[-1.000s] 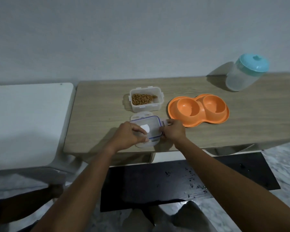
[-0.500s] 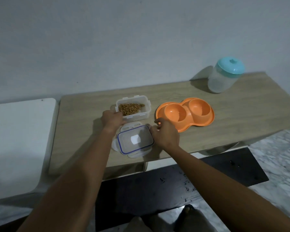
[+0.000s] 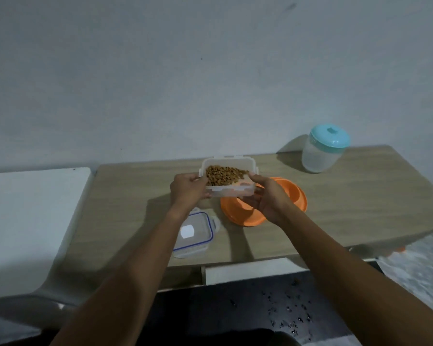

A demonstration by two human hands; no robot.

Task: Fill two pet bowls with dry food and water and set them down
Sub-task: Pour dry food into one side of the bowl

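A clear plastic food container (image 3: pixel 229 191) with brown dry kibble (image 3: pixel 224 174) is lifted off the wooden table (image 3: pixel 360 203) and held above the orange double pet bowl (image 3: pixel 248 217). My left hand (image 3: pixel 188 191) grips its left end and my right hand (image 3: pixel 268 201) grips its right end from below. The container tilts slightly toward me. Much of the bowl is hidden behind the container and my right hand; both bowl cups look empty where visible. The container's clear lid (image 3: pixel 194 231) with a blue seal lies flat on the table near the front edge.
A translucent water jug (image 3: pixel 323 149) with a teal lid stands at the back right of the table. A white surface (image 3: pixel 28 221) adjoins the table on the left. Below the table lies a dark floor mat (image 3: pixel 260 310) with scattered specks.
Both hands left the lid on the table and took hold of the food container. It has been lifted and carried right, over the orange bowl. The camera view tilted upward.
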